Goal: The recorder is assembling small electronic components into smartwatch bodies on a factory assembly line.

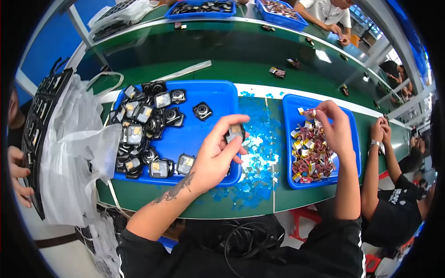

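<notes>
My left hand (pixel 218 155) is above the right side of a blue tray (pixel 194 148), its fingers curled round a small black square casing (pixel 235 133). More such casings (pixel 134 133), some with round dial-like faces and some with grey backs, lie heaped on that tray's left side; a single casing (pixel 202 110) sits apart. My right hand (pixel 337 127) is over a second blue tray (pixel 351 162), thumb and fingertips pinched on a small red-and-silver battery-like piece (pixel 310 113). Beneath it lies a pile of similar pieces (pixel 313 155) with yellow and silver parts.
Blue film scraps (pixel 257 157) cover the green bench between the trays. At left, someone's hand (pixel 19 178) touches a black rack (pixel 44 134) with plastic sheeting (pixel 74 153). A green conveyor (pixel 245 48) beyond carries scattered parts. A co-worker's arms (pixel 378 157) are close at right.
</notes>
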{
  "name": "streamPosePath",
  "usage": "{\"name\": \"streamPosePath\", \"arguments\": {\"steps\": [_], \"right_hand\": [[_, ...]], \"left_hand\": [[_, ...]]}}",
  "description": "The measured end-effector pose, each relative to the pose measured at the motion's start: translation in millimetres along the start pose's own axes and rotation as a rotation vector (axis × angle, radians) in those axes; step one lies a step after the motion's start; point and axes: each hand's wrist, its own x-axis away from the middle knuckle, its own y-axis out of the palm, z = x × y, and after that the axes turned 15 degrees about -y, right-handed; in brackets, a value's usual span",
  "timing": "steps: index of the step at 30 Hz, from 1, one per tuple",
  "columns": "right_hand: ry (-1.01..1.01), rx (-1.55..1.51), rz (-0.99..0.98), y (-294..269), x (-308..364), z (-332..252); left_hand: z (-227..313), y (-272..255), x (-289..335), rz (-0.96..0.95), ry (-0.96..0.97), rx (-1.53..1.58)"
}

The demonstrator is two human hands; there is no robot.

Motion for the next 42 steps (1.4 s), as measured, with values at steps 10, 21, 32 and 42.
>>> {"name": "streamPosePath", "arguments": {"steps": [10, 21, 32, 42], "right_hand": [[-0.163, -0.378, -0.174, 34.2, 24.6, -104.7], [0.307, -1.164, -0.086, 55.6, 33.2, -99.8], [0.240, -1.063, -0.173, 60.8, 31.9, -100.9], [-0.121, -0.200, -0.020, 73.4, 41.3, -88.4]], "left_hand": [[-1.2, 12.0, 6.0, 0.033, 0.450, -0.582], [-2.7, 9.2, 7.0, 0.025, 0.468, -0.408], [-4.3, 9.0, 6.8, 0.065, 0.531, -0.570], [-11.3, 13.4, 4.5, 0.120, 0.342, -0.408]]}}
